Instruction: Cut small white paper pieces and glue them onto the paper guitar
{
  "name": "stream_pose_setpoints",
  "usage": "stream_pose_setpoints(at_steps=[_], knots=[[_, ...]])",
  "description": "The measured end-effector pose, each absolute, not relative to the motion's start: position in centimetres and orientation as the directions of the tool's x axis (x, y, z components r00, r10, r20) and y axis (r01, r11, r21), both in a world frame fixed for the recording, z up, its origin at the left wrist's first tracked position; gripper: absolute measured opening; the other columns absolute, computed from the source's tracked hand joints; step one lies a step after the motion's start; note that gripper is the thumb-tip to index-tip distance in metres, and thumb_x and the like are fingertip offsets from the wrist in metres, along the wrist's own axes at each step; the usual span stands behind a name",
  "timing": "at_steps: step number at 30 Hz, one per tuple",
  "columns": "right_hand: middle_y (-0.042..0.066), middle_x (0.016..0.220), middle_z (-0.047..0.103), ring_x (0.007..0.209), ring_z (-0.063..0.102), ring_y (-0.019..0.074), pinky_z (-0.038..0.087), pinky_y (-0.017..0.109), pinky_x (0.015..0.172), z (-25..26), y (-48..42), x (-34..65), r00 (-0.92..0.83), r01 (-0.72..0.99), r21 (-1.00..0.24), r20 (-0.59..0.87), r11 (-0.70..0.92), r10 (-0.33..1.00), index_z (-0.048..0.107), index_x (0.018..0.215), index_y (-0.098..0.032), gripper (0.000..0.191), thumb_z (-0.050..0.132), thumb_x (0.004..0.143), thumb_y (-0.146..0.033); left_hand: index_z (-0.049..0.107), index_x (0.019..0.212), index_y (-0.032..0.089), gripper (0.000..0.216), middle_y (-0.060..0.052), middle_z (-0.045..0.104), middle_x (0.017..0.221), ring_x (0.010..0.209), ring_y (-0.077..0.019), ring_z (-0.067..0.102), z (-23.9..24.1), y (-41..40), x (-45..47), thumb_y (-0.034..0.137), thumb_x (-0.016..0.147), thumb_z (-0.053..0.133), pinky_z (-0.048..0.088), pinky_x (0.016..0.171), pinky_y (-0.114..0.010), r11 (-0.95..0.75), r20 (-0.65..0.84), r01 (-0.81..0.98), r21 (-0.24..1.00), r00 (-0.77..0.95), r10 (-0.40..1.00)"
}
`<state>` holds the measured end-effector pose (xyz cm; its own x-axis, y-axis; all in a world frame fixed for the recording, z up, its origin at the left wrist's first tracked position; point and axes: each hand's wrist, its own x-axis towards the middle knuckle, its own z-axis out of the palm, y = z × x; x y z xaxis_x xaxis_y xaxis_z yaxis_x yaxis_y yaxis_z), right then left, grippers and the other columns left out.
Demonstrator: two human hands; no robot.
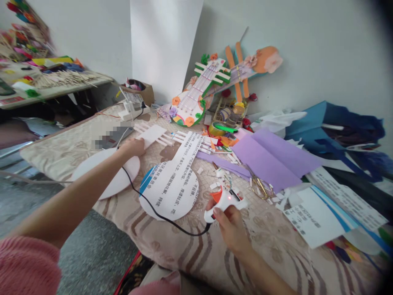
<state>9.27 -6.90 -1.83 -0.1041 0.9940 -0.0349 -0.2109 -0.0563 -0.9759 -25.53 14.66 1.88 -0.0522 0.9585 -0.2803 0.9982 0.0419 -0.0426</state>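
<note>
My right hand [231, 227] is wrapped around a white hot glue gun [229, 200] with an orange trigger; a small red light glows on it. Its black cord loops left across the table. Farther off, my left hand [135, 148] is closed on the narrow neck of a plain white lute-shaped board [153, 134]. That board's round body [107, 174] lies partly under my left forearm. Between my hands rests a second lute-shaped cutout [170, 188], printed with black characters and a blue patch. Thin white strips stick out beside both necks.
Two decorated paper lutes [196, 94] lean against the wall. Gold-handled scissors [260, 186], purple sheets [270, 155], a tape roll [216, 129] and printed boards [319, 217] lie to the right. A power strip [132, 108] stands at the back left, and a side table [98, 80] holds sticks.
</note>
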Motion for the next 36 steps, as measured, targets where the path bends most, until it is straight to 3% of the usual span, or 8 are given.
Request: stream_pose_setpoints(at_steps=[5,10,15,19,23,28,32,36], knots=[[0.004,0.075,0.065,0.066,0.055,0.0157,0.046,0.028,0.060,-2.1,-6.6,9.3,-0.093,-0.180,-0.982,-0.047,-0.063,0.995,0.069,0.087,-0.017,0.023,0.066,0.083,-0.040,0.047,0.130,0.005,0.063,-0.028,0.056,0.127,0.120,-0.0391,0.053,3.1,13.3,-25.3,0.044,0.081,0.054,0.044,0.095,-0.045,0.047,-0.233,0.994,-0.099,-0.069,0.970],[0.004,0.077,0.065,0.065,0.053,0.0146,0.043,0.027,0.060,-1.3,-5.9,9.3,-0.085,-0.201,-0.979,-0.027,-0.044,0.996,0.068,0.085,-0.017,0.024,0.066,0.083,-0.041,0.057,0.121,0.015,0.040,-0.022,0.058,0.128,0.127,-0.0403,0.044,4.6,10.7,-24.7,0.028,0.085,0.050,0.036,0.098,-0.058,0.059,-0.191,0.988,-0.139,-0.085,0.978],[0.002,0.076,0.064,0.065,0.053,0.0140,0.042,0.027,0.058,1.6,-4.4,10.0,0.025,-0.314,-0.948,0.050,0.055,0.998,0.067,0.082,-0.020,0.018,0.069,0.080,-0.037,0.060,0.118,0.011,0.035,-0.022,0.063,0.119,0.120,-0.0390,0.050,6.0,8.9,-24.7,0.024,0.090,0.043,0.034,0.097,-0.062,0.052,-0.129,0.988,-0.146,-0.071,0.989],[0.001,0.070,0.059,0.063,0.052,0.0148,0.039,0.025,0.050,5.0,-2.8,11.8,0.161,-0.342,-0.921,0.136,0.184,0.978,0.067,0.088,-0.022,0.024,0.072,0.075,-0.041,0.059,0.123,0.013,0.041,-0.018,0.066,0.117,0.110,-0.0328,0.059,6.5,8.0,-24.6,0.017,0.089,0.036,0.041,0.094,-0.049,0.018,-0.054,0.994,-0.106,-0.023,0.998],[-0.001,0.069,0.049,0.063,0.048,0.0130,0.036,0.023,0.046,7.4,-2.1,13.8,0.268,-0.380,-0.891,0.152,0.249,0.951,0.068,0.096,-0.022,0.031,0.071,0.074,-0.044,0.058,0.128,0.019,0.055,-0.009,0.063,0.127,0.118,-0.0221,0.057,5.8,7.1,-24.0,0.005,0.079,0.036,0.040,0.100,-0.032,-0.133,-0.015,0.991,0.001,0.133,0.991],[-0.001,0.070,0.049,0.064,0.048,0.0131,0.036,0.023,0.047,6.7,-2.2,14.8,0.310,-0.366,-0.901,0.118,0.233,0.943,0.068,0.093,-0.020,0.030,0.071,0.073,-0.042,0.065,0.115,0.019,0.046,-0.007,0.068,0.118,0.108,-0.0229,0.063,4.7,4.9,-21.6,0.016,0.080,0.035,0.046,0.091,-0.030,-0.215,0.011,0.951,0.223,0.218,0.976],[-0.001,0.071,0.050,0.065,0.050,0.0128,0.037,0.022,0.047,5.1,-2.2,15.2,0.310,-0.406,-0.897,0.043,0.173,0.950,0.068,0.092,-0.019,0.032,0.075,0.070,-0.041,0.066,0.097,0.022,0.031,-0.006,0.071,0.100,0.090,-0.0236,0.066,4.3,2.9,-20.0,0.028,0.086,0.038,0.049,0.072,-0.031,-0.175,-0.026,0.959,0.224,0.185,0.982],[-0.001,0.071,0.052,0.065,0.049,0.0122,0.037,0.021,0.046,4.8,-2.0,15.8,0.343,-0.427,-0.881,0.052,0.205,0.938,0.069,0.094,-0.018,0.032,0.074,0.071,-0.039,0.064,0.102,0.022,0.029,-0.007,0.069,0.110,0.099,-0.0254,0.064,3.3,1.7,-20.0,0.030,0.088,0.040,0.049,0.078,-0.034,-0.156,-0.066,0.965,0.212,0.174,0.983]])
